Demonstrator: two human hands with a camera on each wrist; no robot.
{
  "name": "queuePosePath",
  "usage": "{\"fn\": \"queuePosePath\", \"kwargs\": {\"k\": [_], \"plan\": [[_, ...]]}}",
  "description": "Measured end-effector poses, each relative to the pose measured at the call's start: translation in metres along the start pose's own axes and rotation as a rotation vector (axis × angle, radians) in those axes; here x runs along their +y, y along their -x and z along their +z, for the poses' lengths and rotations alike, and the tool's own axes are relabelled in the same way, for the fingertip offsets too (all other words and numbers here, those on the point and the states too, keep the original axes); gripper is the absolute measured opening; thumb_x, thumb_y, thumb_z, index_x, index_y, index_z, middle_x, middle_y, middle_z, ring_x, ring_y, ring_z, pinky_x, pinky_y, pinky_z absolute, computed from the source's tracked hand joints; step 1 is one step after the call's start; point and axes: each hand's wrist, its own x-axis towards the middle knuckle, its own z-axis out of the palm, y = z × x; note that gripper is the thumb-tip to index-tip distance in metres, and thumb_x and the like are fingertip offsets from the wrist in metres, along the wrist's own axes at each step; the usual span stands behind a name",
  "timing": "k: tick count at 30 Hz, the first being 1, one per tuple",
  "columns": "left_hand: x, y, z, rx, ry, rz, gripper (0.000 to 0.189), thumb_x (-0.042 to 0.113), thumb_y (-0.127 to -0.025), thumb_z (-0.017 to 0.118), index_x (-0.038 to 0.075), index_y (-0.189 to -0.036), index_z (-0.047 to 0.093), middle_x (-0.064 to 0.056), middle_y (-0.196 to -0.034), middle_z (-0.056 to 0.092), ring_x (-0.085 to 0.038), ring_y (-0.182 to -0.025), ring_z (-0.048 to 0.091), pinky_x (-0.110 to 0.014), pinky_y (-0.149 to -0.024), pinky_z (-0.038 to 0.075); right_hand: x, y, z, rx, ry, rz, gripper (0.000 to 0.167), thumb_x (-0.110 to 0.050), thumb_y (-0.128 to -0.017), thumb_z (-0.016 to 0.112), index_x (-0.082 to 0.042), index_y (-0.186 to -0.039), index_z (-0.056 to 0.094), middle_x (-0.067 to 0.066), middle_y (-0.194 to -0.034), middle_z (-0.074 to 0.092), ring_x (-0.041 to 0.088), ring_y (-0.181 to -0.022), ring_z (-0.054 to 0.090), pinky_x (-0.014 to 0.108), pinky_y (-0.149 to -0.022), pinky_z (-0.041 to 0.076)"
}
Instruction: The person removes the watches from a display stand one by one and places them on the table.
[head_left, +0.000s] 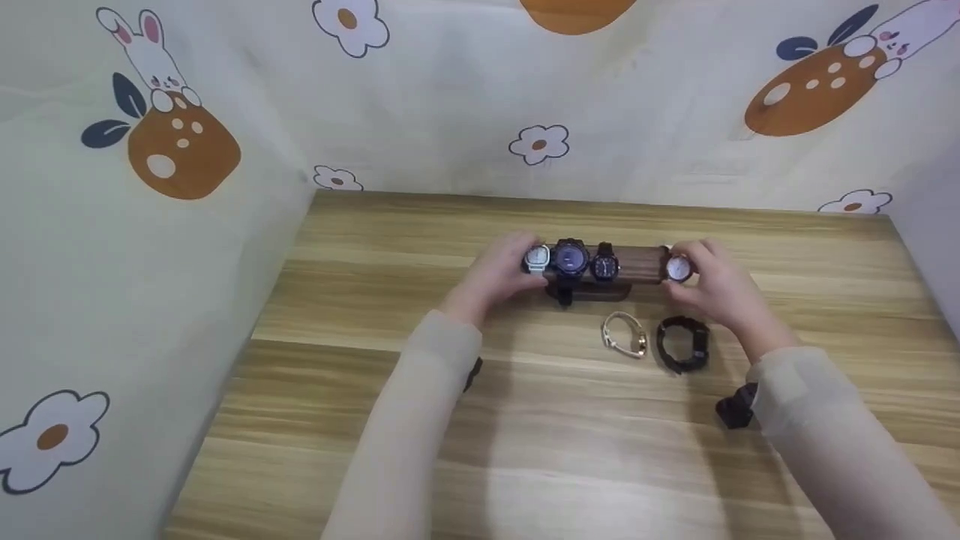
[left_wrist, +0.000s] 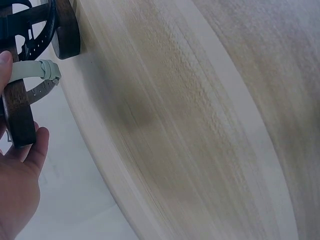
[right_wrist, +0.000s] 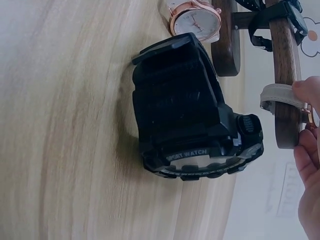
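Note:
A dark wooden watch stand [head_left: 641,264] lies crosswise at the far middle of the table. My left hand [head_left: 501,271] grips its left end, beside a mint-green watch [head_left: 538,258]. In the left wrist view a fingertip touches the mint-green strap [left_wrist: 31,70]. A large black watch [head_left: 571,257] and a smaller black watch [head_left: 604,265] sit farther along the bar. At the right end, my right hand [head_left: 716,289] pinches a white-strapped watch [head_left: 679,268] that is around the bar. Part of its face is hidden in the right wrist view.
On the table in front of the stand lie a light-strapped, rose-gold watch [head_left: 625,335] and a black sport watch [right_wrist: 180,105]. Behind the table hangs a patterned cloth [head_left: 450,112], which also covers the left side.

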Motion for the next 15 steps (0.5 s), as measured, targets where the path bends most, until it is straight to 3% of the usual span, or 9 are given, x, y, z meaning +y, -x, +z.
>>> {"fn": "queuePosePath", "kwargs": {"k": [5, 15], "plan": [[0.0013, -0.0002, -0.0003, -0.018, 0.023, -0.008, 0.049, 0.025, -0.077, 0.076, 0.007, -0.117, 0.054, -0.006, -0.116, 0.058, -0.022, -0.109, 0.051, -0.034, -0.099, 0.037, 0.0017, 0.0037, -0.0017, -0.010, 0.000, 0.045, 0.046, -0.006, -0.072, 0.073, 0.003, -0.112, 0.053, 0.025, -0.102, 0.050, 0.038, -0.087, 0.052, 0.056, -0.077, 0.047], [0.0010, 0.0009, -0.0015, -0.009, 0.028, -0.009, 0.049, 0.024, -0.077, 0.076, 0.007, -0.119, 0.054, -0.008, -0.119, 0.058, -0.023, -0.112, 0.050, -0.035, -0.101, 0.036, 0.0010, 0.0043, -0.0003, 0.014, 0.000, 0.026, 0.045, -0.004, -0.071, 0.073, 0.003, -0.111, 0.054, 0.022, -0.097, 0.050, 0.034, -0.083, 0.052, 0.052, -0.074, 0.048]]}}
